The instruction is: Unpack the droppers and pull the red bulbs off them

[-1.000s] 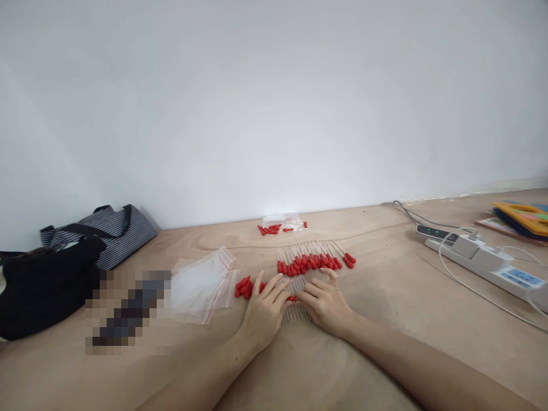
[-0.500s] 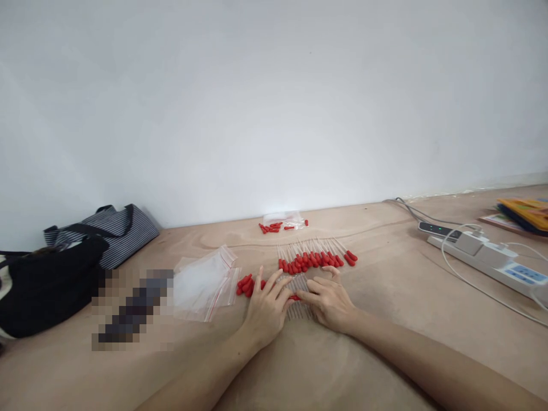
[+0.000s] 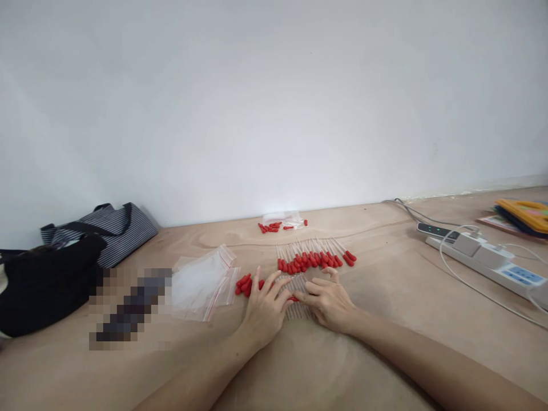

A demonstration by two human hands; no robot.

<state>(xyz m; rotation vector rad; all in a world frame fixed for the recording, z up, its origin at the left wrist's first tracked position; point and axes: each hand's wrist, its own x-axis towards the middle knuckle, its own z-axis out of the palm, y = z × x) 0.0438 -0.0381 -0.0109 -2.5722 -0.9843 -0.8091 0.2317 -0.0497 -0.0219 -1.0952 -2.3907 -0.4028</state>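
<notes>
As your left hand (image 3: 264, 313) bends over the left side of the clear tubes (image 3: 299, 311), your right hand (image 3: 333, 303) covers their right side, and fingertips from both meet at a small red bulb (image 3: 294, 298) across the tubes! Fingers fan apart on the left, curl on the right; whether either hand is clamped on that bulb, it's impossible to tell. Just beyond the tubes, there's your row of red-bulbed droppers (image 3: 314, 260), thin stems pointing away from you. Left of the tubes, loose red bulbs (image 3: 244, 283) crowd beside your left hand, with zip bags (image 3: 199, 288) farther out. Well right of the tubes, a white power strip (image 3: 496, 267) lies on the desk (image 3: 428, 308).
</notes>
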